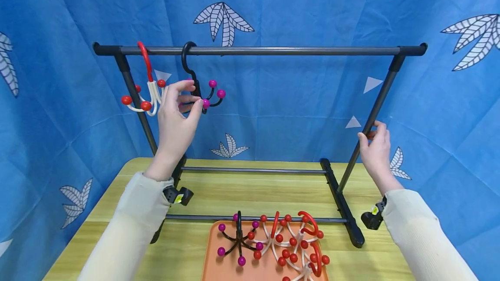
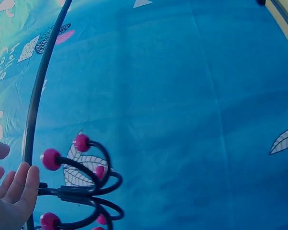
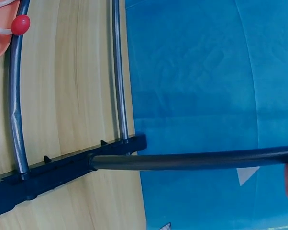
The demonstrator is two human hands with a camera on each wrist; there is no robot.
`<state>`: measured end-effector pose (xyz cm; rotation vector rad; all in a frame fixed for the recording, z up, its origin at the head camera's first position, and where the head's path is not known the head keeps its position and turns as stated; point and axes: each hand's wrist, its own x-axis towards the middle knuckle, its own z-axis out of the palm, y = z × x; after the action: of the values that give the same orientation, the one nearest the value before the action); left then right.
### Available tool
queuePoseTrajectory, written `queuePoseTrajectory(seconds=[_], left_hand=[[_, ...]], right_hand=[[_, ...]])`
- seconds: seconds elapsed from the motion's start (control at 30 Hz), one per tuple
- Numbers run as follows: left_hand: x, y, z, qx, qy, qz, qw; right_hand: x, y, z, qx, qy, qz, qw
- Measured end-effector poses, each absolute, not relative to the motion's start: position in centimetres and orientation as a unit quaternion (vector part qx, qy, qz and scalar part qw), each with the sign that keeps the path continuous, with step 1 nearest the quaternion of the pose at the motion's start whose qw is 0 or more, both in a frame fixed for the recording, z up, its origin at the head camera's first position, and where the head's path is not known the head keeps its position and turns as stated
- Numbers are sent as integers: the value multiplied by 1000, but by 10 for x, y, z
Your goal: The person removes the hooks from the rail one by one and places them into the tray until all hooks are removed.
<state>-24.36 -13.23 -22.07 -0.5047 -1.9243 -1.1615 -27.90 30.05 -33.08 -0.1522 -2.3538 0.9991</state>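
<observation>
A black multi-arm hook hanger with magenta ball tips (image 1: 212, 94) hangs by its hook from the top bar (image 1: 297, 51) of a dark metal garment rack. Beside it is my left hand (image 1: 176, 107), fingers apart and only loosely bent. The left wrist view shows the fingers next to the hanger's stem (image 2: 70, 191), not wrapped around it. Farther left on the bar hangs a white hook hanger with red balls and a red hook (image 1: 150, 83). With thumb and fingers on either side, my right hand (image 1: 376, 148) holds the rack's right post (image 1: 371, 120).
An orange tray (image 1: 211, 250) at the rack's front carries a black hook hanger (image 1: 239, 240) and several white-and-red ones (image 1: 273, 240). The rack's feet (image 1: 343, 207) stand on a wooden table (image 1: 250, 190). Blue patterned cloth (image 1: 293, 99) surrounds the back and sides.
</observation>
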Motion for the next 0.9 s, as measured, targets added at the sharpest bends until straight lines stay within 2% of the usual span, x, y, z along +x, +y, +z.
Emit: queuePoseTrajectory(seconds=[0.4,0.9], left_hand=[[-264,-137,-196,-111,-776,-473,402],[-282,-142,-170,-61,-787,-508,346]], right_hand=[[-280,299,-331,-62,-878,379,285],[-278,297,-328,-67,-877,380,286]])
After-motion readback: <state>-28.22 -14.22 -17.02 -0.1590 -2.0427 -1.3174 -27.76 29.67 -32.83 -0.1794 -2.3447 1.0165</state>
